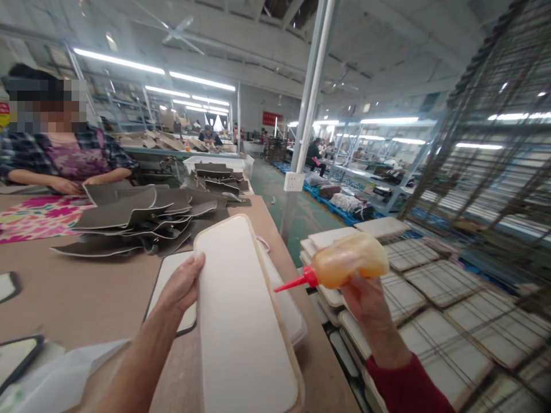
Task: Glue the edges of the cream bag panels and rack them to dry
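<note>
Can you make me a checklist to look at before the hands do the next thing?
1. Left hand holding the white panel by its edge: ok.
2. Right hand holding the squeeze bottle: ok.
3. Red nozzle pointing toward the panel's edge: ok.
4. Nozzle tip touching the panel: cannot tell.
5. Something amber in the bottle: ok.
6. Nozzle hole unblocked: cannot tell, too small to see.

On the brown surface [99, 292], dark grey pieces [124, 217] lie heaped beyond the left hand [183, 284], a dark-edged panel [169, 268] beneath it, floral cloth [41, 218] farther left.
</note>
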Demonstrator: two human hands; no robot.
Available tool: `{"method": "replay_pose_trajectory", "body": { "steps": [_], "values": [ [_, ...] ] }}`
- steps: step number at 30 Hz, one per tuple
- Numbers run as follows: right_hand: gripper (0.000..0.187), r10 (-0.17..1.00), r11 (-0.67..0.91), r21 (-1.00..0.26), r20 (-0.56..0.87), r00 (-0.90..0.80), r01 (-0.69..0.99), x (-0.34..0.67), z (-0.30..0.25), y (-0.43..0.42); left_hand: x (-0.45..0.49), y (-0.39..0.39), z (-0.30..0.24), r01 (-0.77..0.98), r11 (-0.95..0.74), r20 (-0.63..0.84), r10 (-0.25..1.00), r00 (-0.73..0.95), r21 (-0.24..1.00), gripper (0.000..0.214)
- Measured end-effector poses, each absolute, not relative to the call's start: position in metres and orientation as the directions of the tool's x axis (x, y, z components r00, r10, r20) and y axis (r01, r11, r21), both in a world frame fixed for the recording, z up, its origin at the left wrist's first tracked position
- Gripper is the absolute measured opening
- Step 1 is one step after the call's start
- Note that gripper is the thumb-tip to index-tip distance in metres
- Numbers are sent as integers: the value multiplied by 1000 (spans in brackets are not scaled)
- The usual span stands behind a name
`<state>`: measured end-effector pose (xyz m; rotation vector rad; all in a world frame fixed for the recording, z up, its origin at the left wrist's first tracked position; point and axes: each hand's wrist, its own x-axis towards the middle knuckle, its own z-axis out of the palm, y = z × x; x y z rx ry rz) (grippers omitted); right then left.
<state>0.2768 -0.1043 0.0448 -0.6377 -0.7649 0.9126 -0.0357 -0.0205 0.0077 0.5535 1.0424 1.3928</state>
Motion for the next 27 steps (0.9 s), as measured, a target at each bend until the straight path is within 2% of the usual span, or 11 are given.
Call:
{"method": "replay_pose_trajectory", "body": {
  "steps": [6,10,14,16,18,20,22,25,27],
  "values": [
    [57,867,484,-782,365,340,-392,273,52,-89,-33,-12,21,-472,210,-236,972,4,856,24],
    [60,875,478,-789,385,295,-387,276,47,-88,-33,-12,26,-490,240,-273,962,5,838,24],
    [53,908,415,-819,349,230,-396,275,46,-97,-40,-4,20,-523,244,-295,955,-15,817,22],
    [53,940,339,-840,293,173,-424,276,46,-105,-47,5,12,-553,216,-311,947,-82,804,22],
    [62,956,290,-829,228,184,-478,280,40,-113,-55,13,1,-596,145,-336,915,-223,790,25],
    [66,944,296,-788,154,293,-539,285,23,-121,-63,19,-14,-619,32,-353,843,-405,785,29],
    [55,914,298,-758,51,403,-580,288,-5,-130,-69,20,-31,-609,-57,-361,760,-540,791,35],
    [38,927,185,-743,-86,366,-643,277,-55,-142,-67,13,-61,-594,-65,-374,721,-583,802,45],
    [38,955,116,-720,-108,275,-684,260,-77,-147,-61,5,-81,-590,-17,-358,781,-512,807,49]
  ]
}}
